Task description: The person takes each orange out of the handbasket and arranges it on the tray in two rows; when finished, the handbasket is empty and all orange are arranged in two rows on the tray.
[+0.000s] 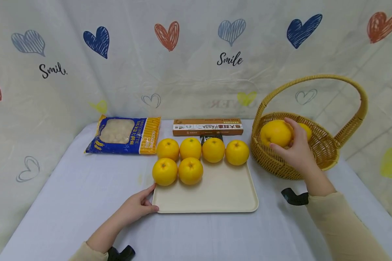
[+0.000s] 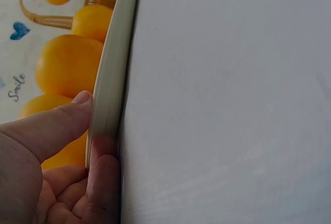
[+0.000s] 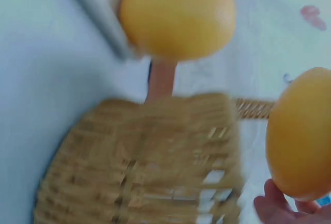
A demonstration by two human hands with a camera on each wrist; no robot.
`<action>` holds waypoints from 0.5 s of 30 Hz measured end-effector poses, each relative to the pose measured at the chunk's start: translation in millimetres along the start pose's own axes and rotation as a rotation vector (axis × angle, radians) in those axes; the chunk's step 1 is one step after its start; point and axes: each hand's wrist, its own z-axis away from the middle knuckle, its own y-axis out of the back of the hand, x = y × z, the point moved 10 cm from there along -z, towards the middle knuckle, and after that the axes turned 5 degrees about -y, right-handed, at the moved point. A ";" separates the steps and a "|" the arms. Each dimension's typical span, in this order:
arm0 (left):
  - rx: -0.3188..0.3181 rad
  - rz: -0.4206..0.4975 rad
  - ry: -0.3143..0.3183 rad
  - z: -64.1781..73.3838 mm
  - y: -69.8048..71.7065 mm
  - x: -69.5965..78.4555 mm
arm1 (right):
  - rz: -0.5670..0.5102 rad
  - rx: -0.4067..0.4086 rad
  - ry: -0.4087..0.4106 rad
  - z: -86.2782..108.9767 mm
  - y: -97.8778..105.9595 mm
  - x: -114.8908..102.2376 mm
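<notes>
A cream tray [image 1: 215, 197] bears several oranges [image 1: 190, 171], four-cornered and flat, with its front part bare. At its left front corner my left hand [image 1: 135, 207] grips the rim, thumb [image 2: 70, 118] against the edge and other fingers curled along the outer wall. On the right, my right hand [image 1: 297, 150] holds an orange [image 1: 276, 133] over the wicker basket [image 1: 325, 152], thumb and fingers around its side. Behind those fingers a second orange [image 1: 305, 131] shows in part. In the right wrist view the held orange [image 3: 305, 136] sits against the fingertips [image 3: 274, 198].
A blue and yellow pasta bag [image 1: 122, 135] lies at the back left. Behind the tray is a brown and white pasta box [image 1: 207, 127], with a small black packet [image 1: 211, 138] before it. The basket's tall handle [image 1: 362, 105] arches above it. A heart-printed curtain hangs behind.
</notes>
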 end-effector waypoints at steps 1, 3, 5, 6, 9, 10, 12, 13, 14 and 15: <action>-0.002 0.000 -0.003 -0.3 0.0 -0.2 | -0.014 0.002 0.010 1.3 -0.9 -3.5; -0.004 0.002 -0.005 -0.9 -0.2 -0.5 | -0.038 0.007 0.027 3.2 -2.8 -10.5; -0.006 0.003 -0.009 -0.9 -0.3 -0.1 | -0.057 0.005 0.035 5.1 -6.0 -16.3; -0.007 0.002 -0.009 -1.0 -0.5 -0.1 | -0.072 0.001 0.046 5.8 -7.7 -19.2; -0.006 0.005 -0.008 -0.9 -0.9 -0.4 | -0.114 -0.020 0.049 8.3 -14.8 -24.6; -0.004 0.005 -0.004 -0.9 -1.0 -0.9 | -0.127 -0.029 0.046 9.1 -17.3 -25.5; 0.001 0.007 0.005 -1.2 -1.1 -1.9 | -0.149 -0.043 0.041 10.2 -21.9 -26.5; 0.004 0.008 0.007 -1.2 -1.0 -2.0 | -0.152 -0.048 0.030 11.1 -24.0 -26.1; 0.006 0.008 0.010 -1.1 -0.9 -2.0 | -0.154 -0.052 0.023 11.9 -26.0 -26.0; 0.008 0.008 0.014 -1.0 -0.8 -2.1 | -0.163 -0.056 0.025 12.5 -27.8 -26.5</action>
